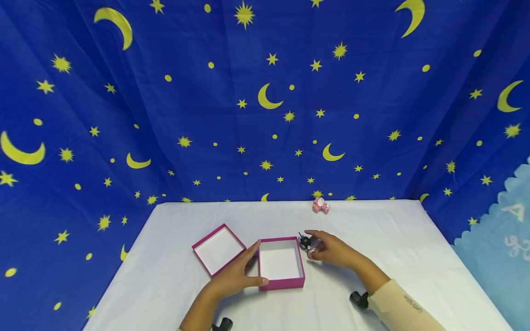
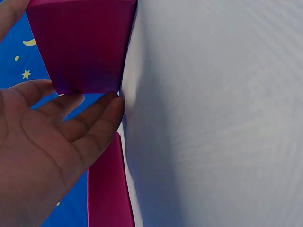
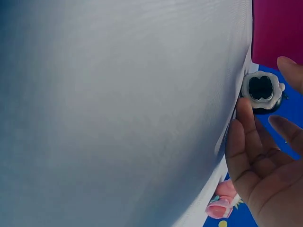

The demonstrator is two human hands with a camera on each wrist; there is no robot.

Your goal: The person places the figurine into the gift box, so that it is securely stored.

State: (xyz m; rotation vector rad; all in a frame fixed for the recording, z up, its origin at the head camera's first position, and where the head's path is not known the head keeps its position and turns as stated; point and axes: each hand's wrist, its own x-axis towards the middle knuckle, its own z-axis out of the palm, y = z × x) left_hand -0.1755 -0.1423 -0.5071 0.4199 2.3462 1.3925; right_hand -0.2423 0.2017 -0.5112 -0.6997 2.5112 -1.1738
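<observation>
An open box (image 1: 282,283) with magenta outer walls and a white inside stands on the table. My left hand (image 1: 233,277) rests against its left side, fingers along the wall and thumb at the front corner. In the left wrist view, extended fingers touch the magenta box wall (image 2: 83,47). Just right of the box is a small toy figure (image 1: 305,242) with a round black head. My right hand (image 1: 333,248) is around that figure, thumb and fingers spread apart. The right wrist view shows the figure's pale, scalloped part (image 3: 261,90) beside the fingertips; contact is hard to tell.
A matching box lid (image 1: 219,251) lies inside-up to the left, partly behind my left hand. A pink toy figure (image 1: 320,205) sits near the back edge of the white table (image 1: 372,220). Blue star-and-moon cloth (image 1: 232,124) hangs behind.
</observation>
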